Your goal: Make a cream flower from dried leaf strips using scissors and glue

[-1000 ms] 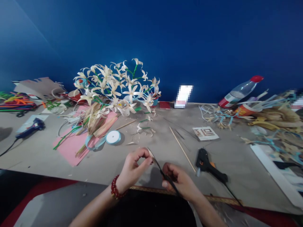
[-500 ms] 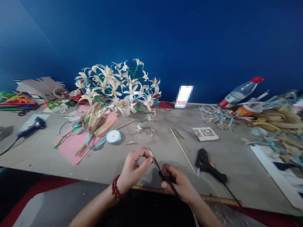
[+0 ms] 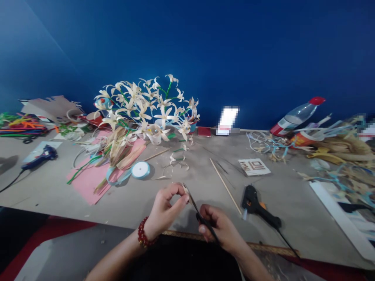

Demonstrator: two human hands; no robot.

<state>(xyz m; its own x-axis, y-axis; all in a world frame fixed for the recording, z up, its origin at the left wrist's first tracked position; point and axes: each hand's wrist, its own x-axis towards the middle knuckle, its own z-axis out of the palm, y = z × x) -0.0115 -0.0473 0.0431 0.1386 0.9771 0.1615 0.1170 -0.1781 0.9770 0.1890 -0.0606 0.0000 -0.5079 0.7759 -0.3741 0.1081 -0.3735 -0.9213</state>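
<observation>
Near the counter's front edge (image 3: 117,217), the left hand (image 3: 165,207) pinches a small pale strip (image 3: 186,190), while the right hand (image 3: 219,226) grips dark scissors (image 3: 202,221), tips right beside the strip. A black glue gun (image 3: 258,207) lies to the right.

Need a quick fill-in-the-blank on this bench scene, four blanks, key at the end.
1. The left hand pinches a pale piece, and the right hand grips a pair of dark ____.
2. The color of the bead bracelet is ____.
3. The paper partly covered by the bundle of dry strips is ____.
4. Of the two hands, the black glue gun lies nearer to the ____ one.

Missing words: scissors; red; pink; right.
</observation>
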